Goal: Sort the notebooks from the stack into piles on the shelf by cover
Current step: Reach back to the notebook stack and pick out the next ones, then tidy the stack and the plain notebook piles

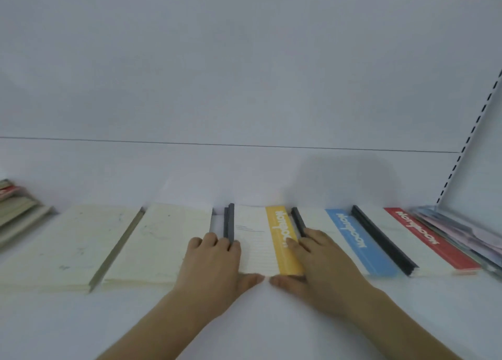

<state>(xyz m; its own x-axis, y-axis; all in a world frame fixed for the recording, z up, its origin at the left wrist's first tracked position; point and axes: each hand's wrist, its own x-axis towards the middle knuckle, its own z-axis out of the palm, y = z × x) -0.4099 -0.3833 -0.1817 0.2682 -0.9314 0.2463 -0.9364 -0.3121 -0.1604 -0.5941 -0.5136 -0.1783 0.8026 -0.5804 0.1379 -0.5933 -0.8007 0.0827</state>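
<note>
Yellow notebook (267, 240): lies flat on the shelf (271, 319) between both hands, yellow band on its right part, dark spine on its left.
Left hand (214, 262): flat, fingers on the left edge and spine of the yellow notebook, thumb at its near edge; it presses and does not grasp.
Right hand (320, 262): flat, fingers on the yellow band, thumb at the near edge, close to the left thumb.
Blue notebook (353, 240): just right of the right hand.
Red notebook (423, 237): further right.
Mixed pile (461, 232): beyond the red one.
Cream notebooks (152, 245): two piles left of the left hand.
Stack (16, 210): far left, edge of view.
</note>
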